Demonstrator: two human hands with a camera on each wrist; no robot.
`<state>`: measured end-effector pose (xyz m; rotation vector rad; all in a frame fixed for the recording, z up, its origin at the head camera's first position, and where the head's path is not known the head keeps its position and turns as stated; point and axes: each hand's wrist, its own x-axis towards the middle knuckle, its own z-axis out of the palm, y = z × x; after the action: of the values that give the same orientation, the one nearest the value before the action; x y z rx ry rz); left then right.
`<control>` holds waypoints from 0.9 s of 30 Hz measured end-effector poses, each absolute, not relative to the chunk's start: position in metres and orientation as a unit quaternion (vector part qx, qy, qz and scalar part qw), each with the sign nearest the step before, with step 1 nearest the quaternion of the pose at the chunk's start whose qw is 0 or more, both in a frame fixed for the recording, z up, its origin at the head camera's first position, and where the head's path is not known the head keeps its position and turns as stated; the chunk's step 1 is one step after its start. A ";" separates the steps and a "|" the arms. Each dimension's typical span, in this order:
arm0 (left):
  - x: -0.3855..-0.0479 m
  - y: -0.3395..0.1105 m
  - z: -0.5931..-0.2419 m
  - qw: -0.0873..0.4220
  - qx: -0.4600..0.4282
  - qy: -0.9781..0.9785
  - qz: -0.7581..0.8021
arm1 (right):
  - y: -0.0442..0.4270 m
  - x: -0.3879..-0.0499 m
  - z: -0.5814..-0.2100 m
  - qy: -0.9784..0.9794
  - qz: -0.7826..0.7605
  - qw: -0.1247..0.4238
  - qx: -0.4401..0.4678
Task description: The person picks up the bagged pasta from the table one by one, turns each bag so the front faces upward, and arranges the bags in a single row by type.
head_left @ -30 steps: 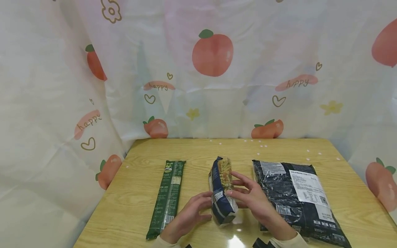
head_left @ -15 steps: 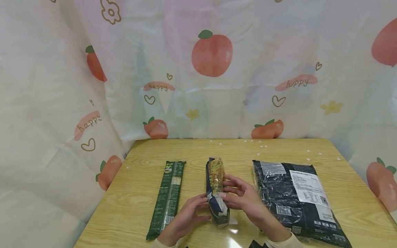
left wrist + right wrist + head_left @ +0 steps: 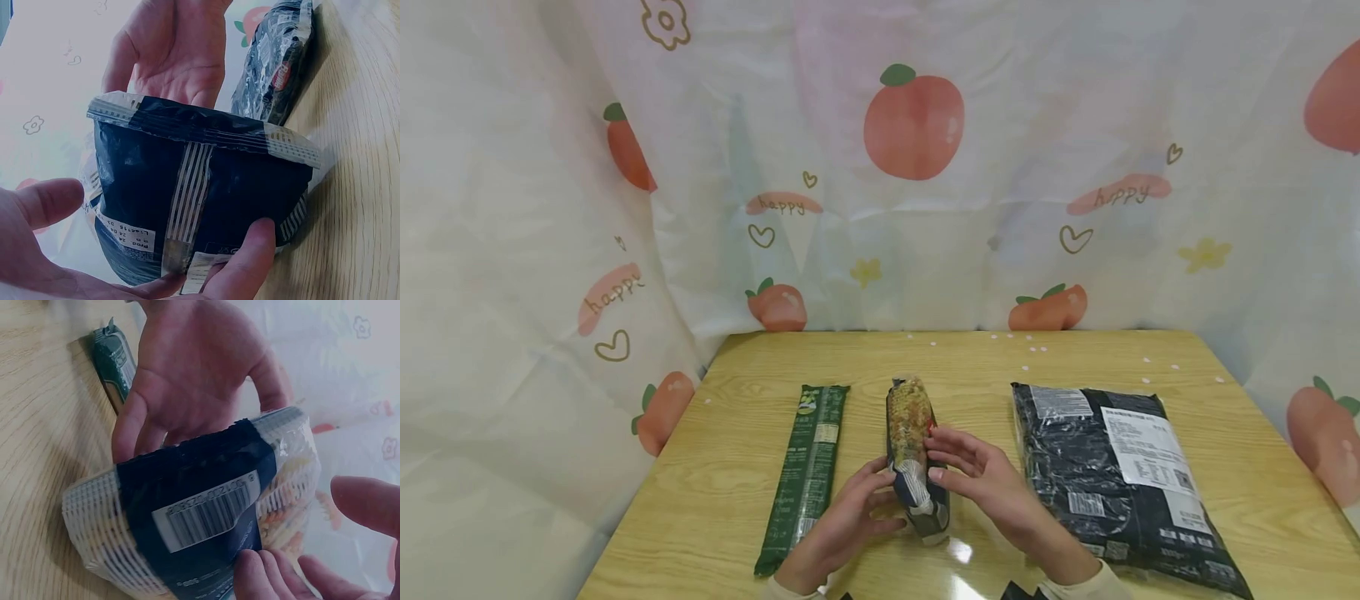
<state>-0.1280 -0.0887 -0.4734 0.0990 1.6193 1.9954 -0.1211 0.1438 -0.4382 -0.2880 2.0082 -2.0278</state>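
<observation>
A navy pasta bag [image 3: 910,417] with a clear window stands on the wooden table between both hands, its long side running away from me. Short, multi-coloured pasta shows through the window. On the bag's left side, fingers of my left hand [image 3: 852,510] touch it, and the thumb stays apart. My right hand [image 3: 994,486] touches the opposite side with its fingertips, thumb spread away. In the left wrist view the bag's sealed end [image 3: 200,128] faces the camera. A barcode label [image 3: 206,511] on the bag appears in the right wrist view.
A long green packet [image 3: 802,475] lies left of my left hand. Right of my right hand lies a large black plastic bag [image 3: 1067,458] with white labels. A fruit-printed cloth [image 3: 925,250] hangs behind the table [image 3: 970,358], where small white specks lie near the back edge.
The pasta bag has shifted left and turned, so its clear window now faces up toward the head camera more. Both hands have kept to its sides, the right one moving left with it.
</observation>
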 end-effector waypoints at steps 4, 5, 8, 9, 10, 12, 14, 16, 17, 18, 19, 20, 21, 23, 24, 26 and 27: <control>-0.127 -0.091 -0.475 0.283 0.039 0.600 0.747 | 0.141 -0.120 -0.441 0.696 -0.697 0.135 -0.113; -0.127 -0.092 -0.475 0.284 0.039 0.599 0.747 | 0.141 -0.120 -0.442 0.697 -0.694 0.137 -0.119; -0.126 -0.094 -0.474 0.286 0.043 0.599 0.747 | 0.139 -0.121 -0.443 0.698 -0.688 0.146 -0.135; -0.126 -0.095 -0.474 0.286 0.044 0.599 0.746 | 0.139 -0.121 -0.443 0.699 -0.686 0.148 -0.137; -0.126 -0.095 -0.474 0.287 0.045 0.599 0.746 | 0.138 -0.121 -0.443 0.701 -0.684 0.149 -0.139; -0.126 -0.095 -0.473 0.288 0.045 0.597 0.747 | 0.137 -0.120 -0.443 0.705 -0.678 0.150 -0.141; -0.126 -0.095 -0.473 0.289 0.044 0.595 0.748 | 0.137 -0.119 -0.443 0.711 -0.670 0.148 -0.151; -0.126 -0.095 -0.473 0.290 0.041 0.592 0.751 | 0.136 -0.119 -0.444 0.717 -0.661 0.147 -0.167; -0.126 -0.095 -0.472 0.290 0.040 0.591 0.752 | 0.135 -0.119 -0.445 0.717 -0.657 0.149 -0.176; -0.126 -0.095 -0.472 0.290 0.039 0.589 0.753 | 0.135 -0.119 -0.446 0.718 -0.654 0.151 -0.184; -0.126 -0.095 -0.472 0.290 0.037 0.588 0.754 | 0.134 -0.120 -0.446 0.717 -0.653 0.152 -0.192; -0.125 -0.096 -0.472 0.289 0.035 0.587 0.756 | 0.133 -0.120 -0.447 0.717 -0.650 0.153 -0.200; -0.125 -0.096 -0.472 0.289 0.033 0.586 0.757 | 0.133 -0.120 -0.448 0.717 -0.648 0.155 -0.206; -0.125 -0.097 -0.472 0.289 0.034 0.584 0.758 | 0.131 -0.121 -0.449 0.718 -0.642 0.156 -0.217; -0.125 -0.097 -0.473 0.290 0.035 0.583 0.758 | 0.131 -0.121 -0.449 0.721 -0.638 0.155 -0.224; -0.124 -0.097 -0.473 0.292 0.035 0.581 0.759 | 0.129 -0.120 -0.450 0.725 -0.629 0.156 -0.234; -0.124 -0.098 -0.473 0.294 0.037 0.579 0.759 | 0.129 -0.120 -0.449 0.726 -0.625 0.157 -0.237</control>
<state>-0.1245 -0.0976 -0.4731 0.0988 1.5432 2.0222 -0.1200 0.1287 -0.4495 -0.6795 2.0786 -1.7893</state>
